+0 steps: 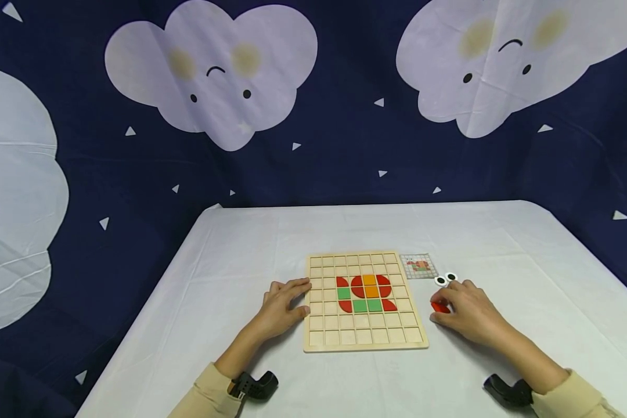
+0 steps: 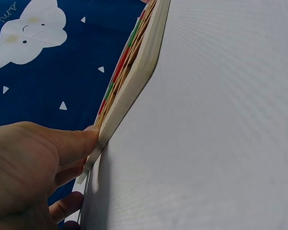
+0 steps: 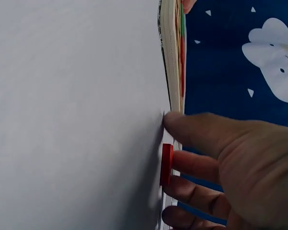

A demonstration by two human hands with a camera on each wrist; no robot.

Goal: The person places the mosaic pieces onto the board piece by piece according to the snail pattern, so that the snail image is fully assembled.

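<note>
A square wooden grid board (image 1: 324, 339) lies on the table, with red, green and orange pieces set in its middle cells. My left hand (image 1: 282, 307) is at the board's left edge, thumb and fingertips touching the rim; the left wrist view shows the thumb (image 2: 81, 143) against it. Right of the board, my right hand (image 1: 470, 313) is over a flat red piece (image 1: 440, 307). In the right wrist view the fingertips touch the red piece (image 3: 166, 165) from above, while the thumb (image 3: 182, 125) stays apart from it, down by the tabletop.
A small pattern card (image 1: 419, 266) with a printed grid picture lies by the board's upper right corner. Two round white eye pieces (image 1: 440, 281) with black centres sit just beyond my right hand. A white cloth (image 1: 240, 244) covers the table; a dark blue cloud-print curtain (image 1: 345, 168) hangs behind.
</note>
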